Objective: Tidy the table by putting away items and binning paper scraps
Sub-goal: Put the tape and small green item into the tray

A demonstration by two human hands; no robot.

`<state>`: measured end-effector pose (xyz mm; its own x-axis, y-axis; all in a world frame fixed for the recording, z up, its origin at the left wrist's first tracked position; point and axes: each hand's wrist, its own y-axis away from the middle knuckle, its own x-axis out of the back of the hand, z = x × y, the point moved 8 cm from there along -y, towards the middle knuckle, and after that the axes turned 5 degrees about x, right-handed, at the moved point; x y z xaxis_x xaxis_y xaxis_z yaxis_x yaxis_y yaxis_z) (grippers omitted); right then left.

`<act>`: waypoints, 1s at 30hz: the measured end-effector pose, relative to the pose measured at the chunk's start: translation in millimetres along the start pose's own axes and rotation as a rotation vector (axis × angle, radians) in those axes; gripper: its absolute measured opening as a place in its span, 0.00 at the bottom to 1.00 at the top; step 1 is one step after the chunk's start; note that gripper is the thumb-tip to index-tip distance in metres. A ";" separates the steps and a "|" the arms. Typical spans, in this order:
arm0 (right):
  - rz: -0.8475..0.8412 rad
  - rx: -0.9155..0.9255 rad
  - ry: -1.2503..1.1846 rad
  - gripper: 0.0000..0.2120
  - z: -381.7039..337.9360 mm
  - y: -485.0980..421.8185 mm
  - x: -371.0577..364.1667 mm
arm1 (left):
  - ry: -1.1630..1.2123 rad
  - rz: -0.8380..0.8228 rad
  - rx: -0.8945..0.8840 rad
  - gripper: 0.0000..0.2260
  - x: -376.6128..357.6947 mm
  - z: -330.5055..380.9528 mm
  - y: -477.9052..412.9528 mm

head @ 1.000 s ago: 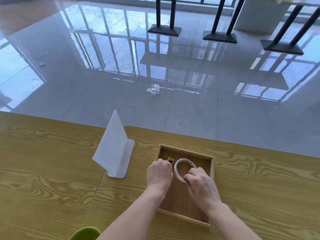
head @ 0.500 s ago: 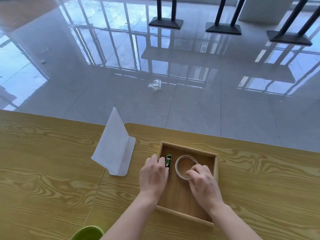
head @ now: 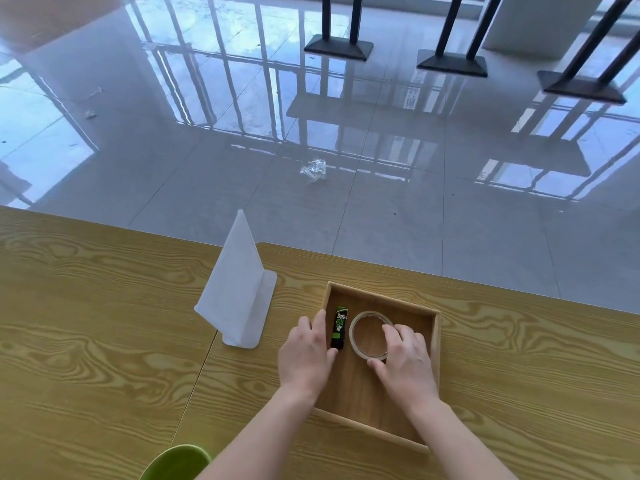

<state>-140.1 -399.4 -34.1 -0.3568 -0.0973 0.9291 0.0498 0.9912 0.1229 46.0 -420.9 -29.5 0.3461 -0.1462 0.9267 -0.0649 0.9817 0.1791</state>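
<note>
Head view, table: we look down on a yellow wood-grain table point(head: 104, 341) made of two tops pushed together, with the seam running down just left of the tray.
Head view, tray: a shallow wooden tray point(head: 437, 341) sits on the right-hand top, near the table's far edge, and both of our hands are over it.
Head view, tape roll: a pale ring of tape point(head: 360, 320) lies flat on the tray floor, in the far half.
Head view, right hand: our right hand point(head: 405, 365) is cupped over the near right side of the ring — fingers on its far rim, thumb against its near rim, so the ring is pinched between them.
Head view, green stick: a small black-and-green stick point(head: 339, 329) lies lengthwise just left of the tape, close to the tray's left wall.
Head view, left hand: our left hand point(head: 304, 358) rests over the tray's left wall, fingers loosely spread and holding nothing; the thumb tip is right at the near end of the stick, though we cannot tell whether it touches.
Head view, white stand: a folded white card stand point(head: 235, 292) is upright to the left of the tray, apart from it.
Head view, green rim: a green curved edge point(head: 176, 462) shows at the bottom — too little visible to name.
Head view, floor: a crumpled clear wrapper point(head: 313, 170) lies on the glossy grey tiles beyond the table.
</note>
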 end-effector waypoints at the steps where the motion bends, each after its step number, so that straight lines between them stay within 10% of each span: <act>1: -0.002 0.006 -0.003 0.33 -0.7 0.1 -0.8 | -0.015 -0.001 -0.010 0.32 0.1 1.0 -2.0; 30: 0.059 0.032 -0.175 0.31 -15.3 -5.6 11.7 | 0.313 -0.045 0.087 0.25 -7.6 -22.7 5.1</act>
<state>-130.2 -407.4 -18.5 -0.5112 -0.0240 0.8592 0.0470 0.9973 0.0558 64.3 -411.9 -43.2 0.6201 -0.1310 0.7735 -0.1181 0.9591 0.2571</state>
